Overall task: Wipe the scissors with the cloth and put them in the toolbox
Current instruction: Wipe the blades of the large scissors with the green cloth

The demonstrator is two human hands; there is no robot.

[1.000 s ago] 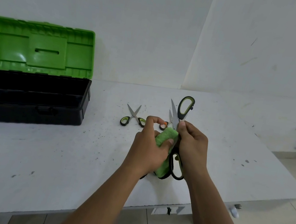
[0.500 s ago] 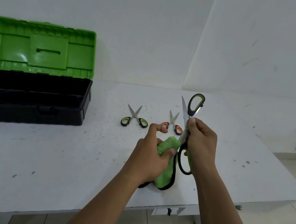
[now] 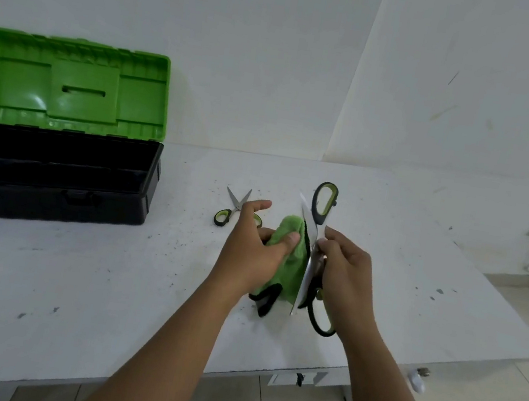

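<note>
At the far left of the table [image 3: 37, 268] stands the toolbox [image 3: 51, 180], its black tray open upward and its green lid [image 3: 69, 86] tilted back against the wall; the tray's left end runs out of view, and its right end sits well apart from the hands, with a broad bare stretch of speckled tabletop between. Next comes a small pair of scissors [image 3: 232, 207] lying flat with blades spread, green-and-black handles toward the person, partly hidden by the left hand [image 3: 254, 254]. That hand grips a green cloth [image 3: 285, 259] between thumb and curled fingers, index finger stretched out, the cloth pressed against the blade of the large scissors [image 3: 310, 263]. These are held upright above the table, opened wide, one green-and-black handle loop high and the other low near the wrist. The right hand [image 3: 344, 275] pinches them around the pivot, fingers curled. To the right of the hands the table runs bare to its slanting right edge; the near edge lies just below the forearms.
</note>
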